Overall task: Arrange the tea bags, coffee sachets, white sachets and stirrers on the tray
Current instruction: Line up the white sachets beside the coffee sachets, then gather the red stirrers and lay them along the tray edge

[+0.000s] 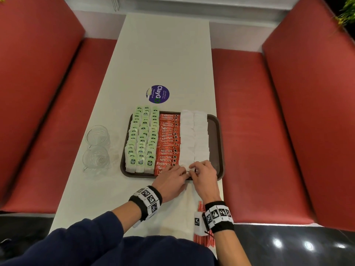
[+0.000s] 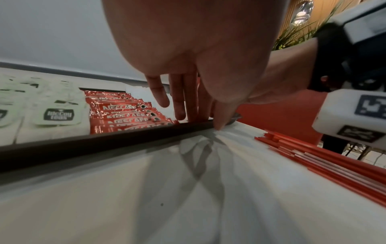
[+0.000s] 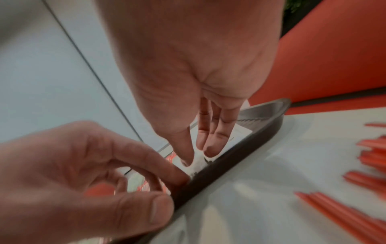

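Both hands are met at the near edge of the tray point(image 1: 221, 150). The left hand point(image 1: 170, 179) is seen with fingers extended downward onto the nearest white sachets point(image 1: 194, 137), its thumb tip at the tray's near rim; nothing is clasped by it. The right hand point(image 1: 204, 174) is likewise set with straight fingers on the last white sachet by that rim; whether the sachet is pinched between thumb and fingers cannot be told.

Outward from the hands, the tray is found largely filled: tea bags point(image 1: 142, 139) are laid in rows on the tray's left part, coffee sachets point(image 1: 169, 139) in a column at its middle, and the white sachets in two columns right of those. These three groups are judged done or nearly so. The stirrers point(image 2: 325, 158) are still left on the desk point(image 1: 163, 54), off the tray's near right corner, so that step is judged outstanding.

A bare strip is left along the tray's right side, beside the white sachets, where stirrers could be fitted. Two glass cups point(image 1: 97, 148) stand just left of the tray. The tray's right rim lies close to the desk's right edge, so little margin is offered there.
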{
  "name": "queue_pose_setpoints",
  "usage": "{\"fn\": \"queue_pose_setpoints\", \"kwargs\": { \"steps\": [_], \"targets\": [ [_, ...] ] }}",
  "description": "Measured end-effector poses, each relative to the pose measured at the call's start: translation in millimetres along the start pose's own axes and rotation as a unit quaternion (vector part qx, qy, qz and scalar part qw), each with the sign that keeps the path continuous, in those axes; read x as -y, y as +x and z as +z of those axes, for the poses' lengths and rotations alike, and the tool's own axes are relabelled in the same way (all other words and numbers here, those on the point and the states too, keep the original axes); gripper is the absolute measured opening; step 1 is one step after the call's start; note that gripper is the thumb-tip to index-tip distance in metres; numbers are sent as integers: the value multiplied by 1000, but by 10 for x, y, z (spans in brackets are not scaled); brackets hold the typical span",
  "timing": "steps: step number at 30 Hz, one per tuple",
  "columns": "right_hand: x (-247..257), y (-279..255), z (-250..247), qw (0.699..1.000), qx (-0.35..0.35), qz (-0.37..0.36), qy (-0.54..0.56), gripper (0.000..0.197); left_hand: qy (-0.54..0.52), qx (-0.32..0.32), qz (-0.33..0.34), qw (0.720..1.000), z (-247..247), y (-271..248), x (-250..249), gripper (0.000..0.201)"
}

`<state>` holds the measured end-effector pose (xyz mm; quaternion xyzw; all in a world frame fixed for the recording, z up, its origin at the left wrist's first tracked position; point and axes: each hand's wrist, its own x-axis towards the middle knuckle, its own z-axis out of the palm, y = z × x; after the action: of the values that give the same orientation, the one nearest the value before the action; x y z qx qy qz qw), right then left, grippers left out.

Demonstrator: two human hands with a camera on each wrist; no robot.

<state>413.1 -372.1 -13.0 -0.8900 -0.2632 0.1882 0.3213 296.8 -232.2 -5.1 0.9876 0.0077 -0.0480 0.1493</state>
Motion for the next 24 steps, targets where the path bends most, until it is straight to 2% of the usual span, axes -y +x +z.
{"fn": "queue_pose_setpoints", "kwargs": {
  "steps": [5, 9, 11, 16, 20, 22, 24],
  "targets": [
    [-51, -184, -446, 995, -88, 11, 41, 7, -76, -4, -7, 997, -52, -105, -31, 30],
    [-265, -552, -728, 993, -81, 69, 48, 14, -164, 27, -9, 986, -48, -259, -123, 23],
    [-360, -814, -755, 993, -59, 104, 12, 19, -182, 42, -24, 982, 19, -357, -148, 22],
    [-453, -1511, -465, 974, 26, 171, -144, 65, -222, 55, -77, 970, 161, -593, -122, 15],
    [-331, -1849, -58, 960, -12, 148, -238, 99, -256, 30, -146, 955, 258, -807, -12, 12],
    [-277, -1875, 86, 954, -23, 134, -269, 102, -286, 13, -182, 941, 256, -910, 23, 10],
    [-248, -1834, 213, 950, -24, 107, -292, 92, -313, -10, -206, 927, 237, -1012, 67, 9]
  ]
}}
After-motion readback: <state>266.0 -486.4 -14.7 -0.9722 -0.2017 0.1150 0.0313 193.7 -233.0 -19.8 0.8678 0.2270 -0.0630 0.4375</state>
